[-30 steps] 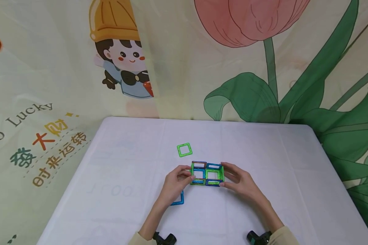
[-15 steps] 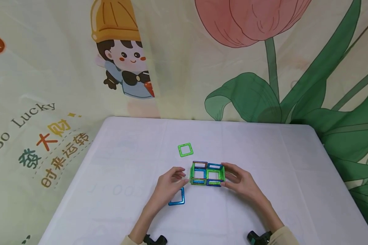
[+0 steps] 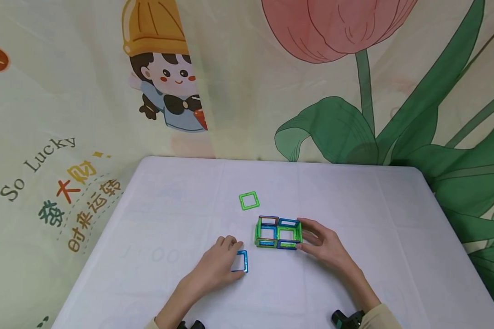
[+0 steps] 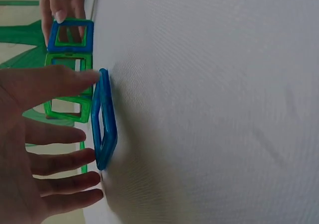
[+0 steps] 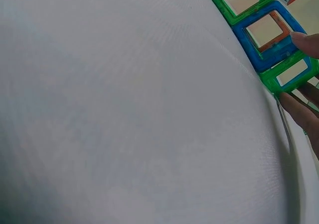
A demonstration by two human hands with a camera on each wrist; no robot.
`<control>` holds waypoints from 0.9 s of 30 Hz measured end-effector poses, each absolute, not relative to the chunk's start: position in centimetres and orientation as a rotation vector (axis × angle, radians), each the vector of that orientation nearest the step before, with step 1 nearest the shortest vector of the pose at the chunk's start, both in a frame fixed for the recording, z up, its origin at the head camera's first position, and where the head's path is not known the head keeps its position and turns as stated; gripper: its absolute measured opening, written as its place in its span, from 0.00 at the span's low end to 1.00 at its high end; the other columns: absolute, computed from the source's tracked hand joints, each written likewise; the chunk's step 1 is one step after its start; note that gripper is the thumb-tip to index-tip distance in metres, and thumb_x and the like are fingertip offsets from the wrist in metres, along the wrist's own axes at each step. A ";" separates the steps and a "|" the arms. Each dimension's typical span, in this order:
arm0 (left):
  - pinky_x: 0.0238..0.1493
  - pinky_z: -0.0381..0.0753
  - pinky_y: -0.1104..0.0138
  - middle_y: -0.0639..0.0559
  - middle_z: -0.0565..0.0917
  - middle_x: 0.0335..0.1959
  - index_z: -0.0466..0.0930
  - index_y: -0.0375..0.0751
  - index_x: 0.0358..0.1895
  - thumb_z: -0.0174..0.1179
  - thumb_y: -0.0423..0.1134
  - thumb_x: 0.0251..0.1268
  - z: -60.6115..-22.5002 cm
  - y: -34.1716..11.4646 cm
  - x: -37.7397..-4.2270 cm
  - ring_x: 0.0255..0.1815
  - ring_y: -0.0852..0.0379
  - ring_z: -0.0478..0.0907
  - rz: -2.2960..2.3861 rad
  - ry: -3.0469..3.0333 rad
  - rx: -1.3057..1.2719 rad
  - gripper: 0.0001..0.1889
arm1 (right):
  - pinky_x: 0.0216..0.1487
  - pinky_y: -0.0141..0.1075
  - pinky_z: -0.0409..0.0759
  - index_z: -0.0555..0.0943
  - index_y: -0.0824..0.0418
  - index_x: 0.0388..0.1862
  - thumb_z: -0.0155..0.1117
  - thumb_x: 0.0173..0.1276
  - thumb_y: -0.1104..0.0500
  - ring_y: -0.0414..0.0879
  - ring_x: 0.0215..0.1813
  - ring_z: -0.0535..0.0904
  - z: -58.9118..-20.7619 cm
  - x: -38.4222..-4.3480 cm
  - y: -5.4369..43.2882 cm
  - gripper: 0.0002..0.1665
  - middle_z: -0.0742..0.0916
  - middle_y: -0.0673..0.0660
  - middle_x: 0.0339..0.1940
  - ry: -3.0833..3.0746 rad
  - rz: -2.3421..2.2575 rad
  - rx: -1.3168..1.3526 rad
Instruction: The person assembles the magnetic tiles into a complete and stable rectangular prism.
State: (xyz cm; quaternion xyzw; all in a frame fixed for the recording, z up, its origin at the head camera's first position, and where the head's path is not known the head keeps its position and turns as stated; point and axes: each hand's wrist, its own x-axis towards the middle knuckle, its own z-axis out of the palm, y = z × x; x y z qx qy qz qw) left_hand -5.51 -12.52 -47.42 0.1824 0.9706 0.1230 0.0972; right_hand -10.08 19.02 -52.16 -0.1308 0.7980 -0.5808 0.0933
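A block built of magnetic tiles [image 3: 277, 231], two cells wide with green, blue and brown square frames, stands on the white table. My right hand [image 3: 322, 241] holds its right end, thumb at the front corner and fingers at the back; in the right wrist view the thumb [image 5: 305, 44] lies on a blue tile frame. To the front left, a single blue magnetic tile [image 3: 245, 262] lies on the table, partly hidden by my left hand [image 3: 219, 261]. In the left wrist view that hand's thumb reaches one end of the blue tile [image 4: 109, 114], its fingers fairly straight and spread along the other side.
A loose green magnetic tile [image 3: 249, 200] lies on the table [image 3: 181, 196] behind the block. At the table's far edge hangs a printed cloth [image 3: 238, 82] with a cartoon figure and a large flower.
My left hand has let go of the block's left end and moved left and toward me to the blue tile. The right hand stays at the block.
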 end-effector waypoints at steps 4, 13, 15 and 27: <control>0.51 0.84 0.56 0.40 0.77 0.57 0.78 0.32 0.64 0.77 0.41 0.53 -47.0 -12.3 -4.9 0.51 0.49 0.71 0.272 2.869 0.593 0.34 | 0.66 0.43 0.79 0.72 0.56 0.75 0.80 0.61 0.59 0.62 0.72 0.76 -52.2 -9.7 18.8 0.44 0.77 0.62 0.73 2.391 -1.712 -0.372; 0.49 0.82 0.59 0.40 0.77 0.53 0.80 0.30 0.60 0.75 0.36 0.52 -47.3 -12.6 -4.6 0.47 0.51 0.69 0.195 2.877 0.707 0.30 | 0.65 0.43 0.80 0.72 0.55 0.74 0.79 0.60 0.61 0.62 0.74 0.73 -52.1 -8.9 18.1 0.44 0.77 0.61 0.73 2.408 -1.708 -0.355; 0.51 0.82 0.59 0.41 0.77 0.53 0.80 0.29 0.60 0.74 0.36 0.52 -47.3 -12.7 -4.6 0.48 0.51 0.69 0.189 2.874 0.726 0.30 | 0.65 0.43 0.80 0.72 0.55 0.74 0.79 0.60 0.61 0.62 0.74 0.73 -52.1 -8.8 18.0 0.44 0.77 0.61 0.73 2.416 -1.706 -0.354; 0.53 0.83 0.62 0.43 0.77 0.52 0.79 0.29 0.60 0.74 0.39 0.54 -47.4 -13.8 -4.3 0.48 0.52 0.70 0.144 2.866 0.800 0.31 | 0.64 0.44 0.81 0.72 0.53 0.74 0.80 0.60 0.60 0.62 0.72 0.75 -52.2 -7.8 17.5 0.43 0.77 0.61 0.73 2.417 -1.709 -0.327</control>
